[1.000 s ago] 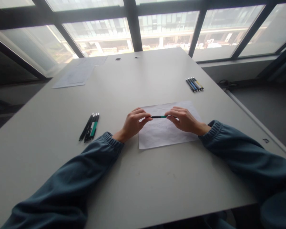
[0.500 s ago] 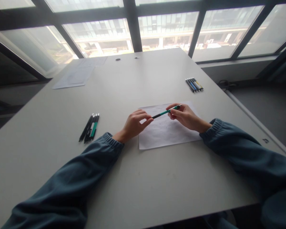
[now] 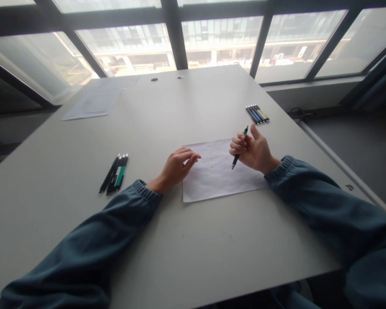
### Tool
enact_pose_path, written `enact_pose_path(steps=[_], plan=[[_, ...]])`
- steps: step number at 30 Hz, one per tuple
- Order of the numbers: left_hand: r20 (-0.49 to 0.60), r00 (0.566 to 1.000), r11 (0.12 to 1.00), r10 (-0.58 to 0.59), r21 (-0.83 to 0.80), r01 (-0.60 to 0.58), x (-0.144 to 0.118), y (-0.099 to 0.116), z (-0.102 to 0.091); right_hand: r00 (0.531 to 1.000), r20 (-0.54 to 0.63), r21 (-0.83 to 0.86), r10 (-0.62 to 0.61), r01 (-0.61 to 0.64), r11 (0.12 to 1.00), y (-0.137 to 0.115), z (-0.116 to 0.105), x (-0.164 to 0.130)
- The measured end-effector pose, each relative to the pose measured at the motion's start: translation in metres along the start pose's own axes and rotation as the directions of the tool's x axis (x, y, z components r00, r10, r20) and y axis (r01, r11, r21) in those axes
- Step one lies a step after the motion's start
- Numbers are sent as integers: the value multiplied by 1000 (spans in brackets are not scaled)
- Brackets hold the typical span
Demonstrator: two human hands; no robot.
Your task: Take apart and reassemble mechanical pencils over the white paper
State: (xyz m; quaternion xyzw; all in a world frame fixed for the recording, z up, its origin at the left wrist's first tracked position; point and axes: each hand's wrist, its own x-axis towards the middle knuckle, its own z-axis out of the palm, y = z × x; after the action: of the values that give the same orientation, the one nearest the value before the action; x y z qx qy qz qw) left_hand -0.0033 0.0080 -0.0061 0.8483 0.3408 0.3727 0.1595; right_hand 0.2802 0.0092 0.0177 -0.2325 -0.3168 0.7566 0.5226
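My right hand (image 3: 252, 150) is above the right part of a white sheet of paper (image 3: 212, 184). Its fingers curl around a green and black pen (image 3: 235, 161), while the thumb stands away from it. The pen is steeply tilted, with its dark tip pointing down; fingers cover its middle. At the paper's left edge is my left hand (image 3: 179, 165), fingers loosely bent and thumb a little apart, with nothing visible in it. To its left several pens (image 3: 115, 174), black and green, lie side by side on the table.
Another row of pens (image 3: 257, 114), some blue and yellow, lies beyond my right hand. More sheets of paper (image 3: 90, 103) are at the far left of the white table (image 3: 167, 249). Windows (image 3: 221, 43) stand behind the table's far end.
The left fingers have let go of the pen's end. My right hand has turned, bringing the pen from nearly level to steep, tip down. The view has shifted slightly.
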Motion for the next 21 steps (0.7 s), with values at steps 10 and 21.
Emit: enact_pose_path(steps=[10,21], plan=[[24,999,1000,-29,12,29,0,-1,1,1000,-13,-88,-28,26,996,-2,-1,1],[50,998,1000,-24,12,23,0,-2,1,1000,-31,52,4,-2,999,-1,0,-1]])
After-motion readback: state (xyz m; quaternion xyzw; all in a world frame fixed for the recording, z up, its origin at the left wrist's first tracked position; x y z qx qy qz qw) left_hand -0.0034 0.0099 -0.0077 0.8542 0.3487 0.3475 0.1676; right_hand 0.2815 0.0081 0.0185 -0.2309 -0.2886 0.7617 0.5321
